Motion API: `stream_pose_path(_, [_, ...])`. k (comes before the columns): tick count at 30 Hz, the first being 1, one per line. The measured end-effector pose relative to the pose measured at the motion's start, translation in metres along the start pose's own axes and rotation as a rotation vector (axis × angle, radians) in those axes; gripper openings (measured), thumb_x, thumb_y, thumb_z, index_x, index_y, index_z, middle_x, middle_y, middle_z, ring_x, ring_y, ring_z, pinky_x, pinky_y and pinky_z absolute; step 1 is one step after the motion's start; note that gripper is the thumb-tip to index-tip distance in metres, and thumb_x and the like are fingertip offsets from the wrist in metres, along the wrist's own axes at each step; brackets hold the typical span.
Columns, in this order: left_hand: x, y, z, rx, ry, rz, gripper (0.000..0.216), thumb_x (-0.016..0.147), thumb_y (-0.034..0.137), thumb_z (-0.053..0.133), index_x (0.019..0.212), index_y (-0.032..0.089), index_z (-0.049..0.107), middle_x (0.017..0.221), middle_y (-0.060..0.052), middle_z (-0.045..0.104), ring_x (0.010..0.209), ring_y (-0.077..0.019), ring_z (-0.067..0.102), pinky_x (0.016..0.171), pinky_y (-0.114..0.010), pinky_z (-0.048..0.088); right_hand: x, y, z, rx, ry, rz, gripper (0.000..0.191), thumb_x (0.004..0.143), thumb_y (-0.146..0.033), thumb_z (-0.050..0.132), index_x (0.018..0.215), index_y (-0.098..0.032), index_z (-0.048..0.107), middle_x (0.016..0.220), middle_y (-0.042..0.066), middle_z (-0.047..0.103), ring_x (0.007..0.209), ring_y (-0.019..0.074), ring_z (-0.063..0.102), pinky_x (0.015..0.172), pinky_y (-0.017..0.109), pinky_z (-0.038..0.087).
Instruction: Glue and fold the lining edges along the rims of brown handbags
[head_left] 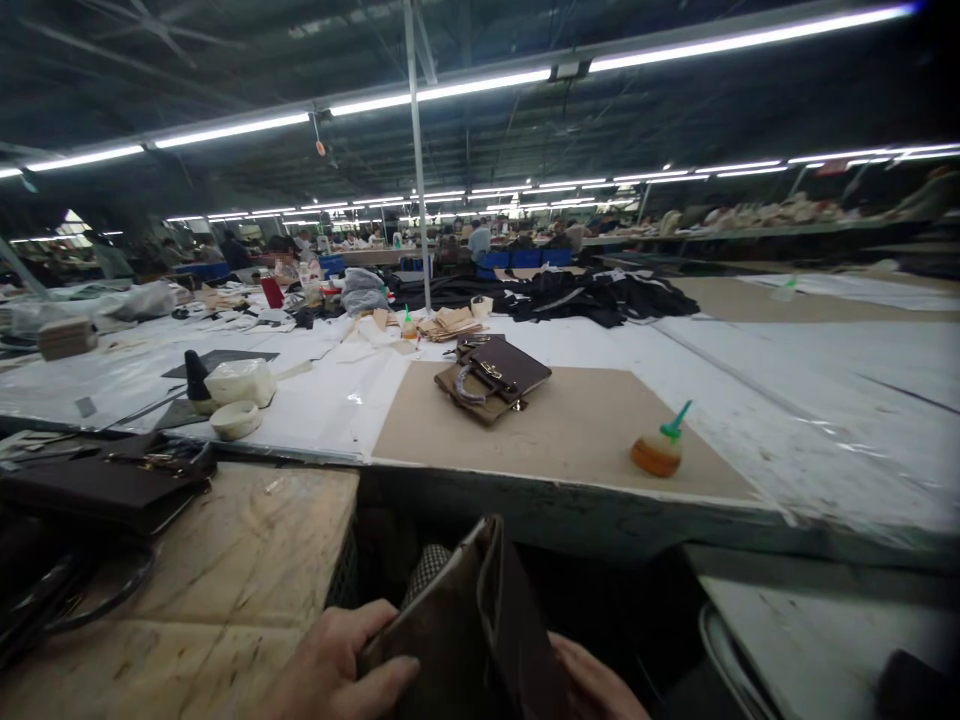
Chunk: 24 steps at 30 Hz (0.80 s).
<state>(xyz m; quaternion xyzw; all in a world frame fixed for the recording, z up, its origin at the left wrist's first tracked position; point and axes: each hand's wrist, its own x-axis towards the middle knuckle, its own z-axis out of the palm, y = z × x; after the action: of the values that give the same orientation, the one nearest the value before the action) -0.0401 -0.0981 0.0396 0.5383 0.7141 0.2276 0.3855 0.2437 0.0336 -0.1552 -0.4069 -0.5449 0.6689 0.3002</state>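
Note:
Close in front of me, at the bottom middle, is a dark brown handbag, held upright on its edge with its folded side toward me. My left hand is closed on its left edge, thumb on the near face and fingers toward the far side. On its right side, my right hand has its fingers against the bag, partly hidden by it. Past the bag, a finished-looking dark brown handbag with a wrapped handle and gold hardware lies on a brown sheet on the bench.
An orange glue bottle with a green nozzle stands on the sheet's right. More dark bags lie on a worn side table at left. A white roll, a black-topped item and dark cloth are farther back. People work behind.

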Motion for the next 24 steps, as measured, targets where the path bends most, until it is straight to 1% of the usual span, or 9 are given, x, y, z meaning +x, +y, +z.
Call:
stream_pose_path(2, [0.0, 0.007, -0.003, 0.075, -0.099, -0.024, 0.021, 0.083, 0.039, 0.06, 0.082, 0.02, 0.069, 0.077, 0.002, 0.068, 0.077, -0.0186, 0.06, 0.068, -0.023, 0.042, -0.003, -0.019, -0.017, -0.011, 0.194, 0.052, 0.043, 0.086, -0.064, 0.059, 0.106, -0.028, 0.07, 0.105, 0.007, 0.076, 0.105, 0.0322, 0.07, 0.078, 0.04, 0.059])
stream_pose_path(4, [0.003, 0.009, 0.0, 0.111, -0.163, -0.05, 0.02, 0.084, 0.038, 0.059, 0.082, 0.02, 0.069, 0.077, 0.003, 0.069, 0.077, -0.0184, 0.061, 0.066, -0.023, 0.041, -0.003, -0.057, -0.023, -0.18, 0.304, -0.109, 0.035, 0.088, -0.056, 0.061, 0.109, -0.029, 0.069, 0.117, 0.006, 0.072, 0.112, 0.029, 0.065, 0.092, 0.039, 0.053])
stream_pose_path(6, [0.007, 0.007, 0.006, 0.116, -0.171, -0.05, 0.02, 0.085, 0.037, 0.058, 0.083, 0.021, 0.069, 0.078, 0.003, 0.069, 0.078, -0.018, 0.061, 0.067, -0.023, 0.04, 0.001, -0.103, -0.014, -0.308, 0.145, -0.351, 0.024, 0.095, -0.045, 0.057, 0.105, -0.028, 0.069, 0.125, 0.005, 0.066, 0.122, 0.0249, 0.057, 0.108, 0.037, 0.042])
stream_pose_path(8, [0.011, 0.003, 0.01, 0.127, -0.16, -0.026, 0.02, 0.086, 0.037, 0.056, 0.084, 0.021, 0.069, 0.08, 0.003, 0.07, 0.079, -0.0177, 0.062, 0.068, -0.022, 0.04, 0.012, -0.143, 0.005, -0.458, -0.1, -0.499, 0.018, 0.097, -0.036, 0.057, 0.105, -0.027, 0.071, 0.126, 0.005, 0.063, 0.119, 0.0224, 0.057, 0.106, 0.035, 0.042])
stream_pose_path(10, [0.015, -0.002, 0.012, 0.167, -0.155, -0.012, 0.02, 0.086, 0.037, 0.056, 0.084, 0.021, 0.068, 0.079, 0.003, 0.07, 0.077, -0.0177, 0.062, 0.067, -0.022, 0.04, 0.026, -0.168, 0.026, -0.566, -0.31, -0.56, 0.012, 0.095, -0.03, 0.062, 0.097, -0.024, 0.072, 0.12, 0.006, 0.063, 0.112, 0.0202, 0.06, 0.1, 0.032, 0.046])
stream_pose_path(12, [0.017, -0.006, 0.011, 0.212, -0.136, -0.013, 0.021, 0.086, 0.038, 0.057, 0.083, 0.02, 0.068, 0.08, 0.001, 0.07, 0.078, -0.0185, 0.062, 0.066, -0.023, 0.039, 0.041, -0.176, 0.041, -0.646, -0.435, -0.569, 0.005, 0.089, -0.025, 0.07, 0.092, -0.022, 0.072, 0.114, 0.004, 0.064, 0.107, 0.0192, 0.061, 0.096, 0.03, 0.047])
stream_pose_path(17, [0.019, -0.016, 0.009, 0.17, -0.115, -0.058, 0.02, 0.084, 0.038, 0.057, 0.082, 0.022, 0.069, 0.078, 0.001, 0.07, 0.075, -0.0191, 0.062, 0.066, -0.024, 0.04, 0.068, -0.169, 0.051, -0.784, -0.568, -0.502, 0.026, 0.074, -0.018, 0.083, 0.094, -0.021, 0.068, 0.109, 0.002, 0.064, 0.097, 0.0183, 0.062, 0.087, 0.028, 0.048])
stream_pose_path(21, [0.018, -0.027, 0.009, 0.099, -0.059, -0.113, 0.021, 0.084, 0.04, 0.058, 0.08, 0.023, 0.069, 0.077, 0.002, 0.069, 0.078, -0.0196, 0.061, 0.068, -0.023, 0.041, 0.07, -0.163, 0.05, -0.733, -0.594, -0.507, 0.025, 0.078, -0.015, 0.079, 0.094, -0.02, 0.061, 0.109, 0.001, 0.061, 0.089, 0.0151, 0.059, 0.08, 0.025, 0.048])
stream_pose_path(24, [0.018, -0.033, 0.008, 0.03, -0.092, -0.157, 0.02, 0.085, 0.04, 0.058, 0.085, 0.023, 0.068, 0.081, 0.003, 0.07, 0.079, -0.0183, 0.062, 0.069, -0.022, 0.041, 0.068, -0.159, 0.049, -0.707, -0.598, -0.515, 0.019, 0.082, -0.016, 0.076, 0.092, -0.021, 0.061, 0.114, 0.002, 0.058, 0.092, 0.0148, 0.059, 0.082, 0.024, 0.047])
